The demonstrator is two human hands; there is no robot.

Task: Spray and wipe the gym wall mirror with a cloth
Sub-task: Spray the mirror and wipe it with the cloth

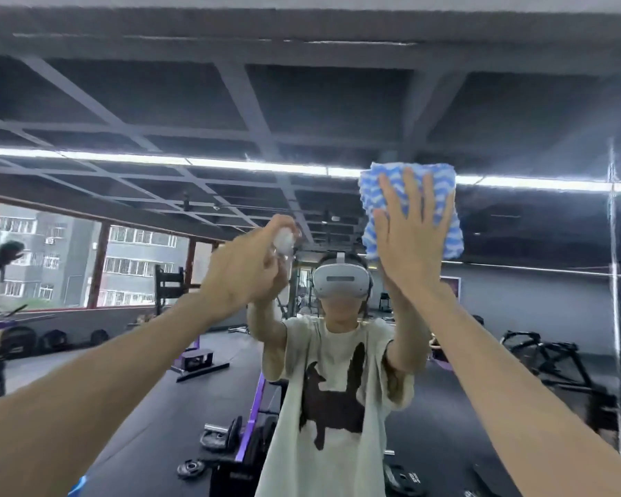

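The wall mirror (158, 102) fills the view and reflects the gym and a person wearing a headset. My right hand (407, 238) lies flat with straight, spread fingers on a folded blue-and-white cloth (373, 199), pressing it against the glass at upper right. My left hand (244, 270) is raised at centre, fingers curled round a small white spray bottle (284, 240), its head pointing at the mirror. Most of the bottle is hidden by my fingers.
A vertical seam in the mirror (613, 281) runs down the right side. Reflected behind me are a dark rubber floor with weight plates (190, 468), a dumbbell (217, 435), benches and racks, and large windows (51, 260) at left.
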